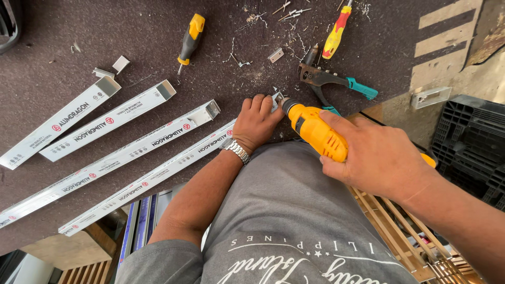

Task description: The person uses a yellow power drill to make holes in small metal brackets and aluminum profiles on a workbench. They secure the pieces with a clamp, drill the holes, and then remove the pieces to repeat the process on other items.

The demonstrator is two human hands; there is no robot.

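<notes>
Looking down from the head camera, only one view. Right hand is wrapped around a yellow drill, fingers closed over the body, chuck pointing left at the end of the nearest white bar. Left hand is pressed down, fingers curled, on that bar's end and on a small metal bracket right at the drill tip. Bit itself too small to make out.

Bar lies on the dark mat, running from lower left up to the left hand, just ahead of the person's body. Three more white bars lie near it to the left, fanned out, untouched.

Handling guess: the bar looks like thin hollow metal section, so light, stiff along its length, slick on the printed film, cut ends probably sharp. Best held flat from above near the drilled end, as the left hand does. Bracket is tiny and will likely spin if not pinned.

Beyond the hands: a rivet tool with teal handles, a red-yellow screwdriver, a yellow-black screwdriver, metal shavings. Black crate at right.
</notes>
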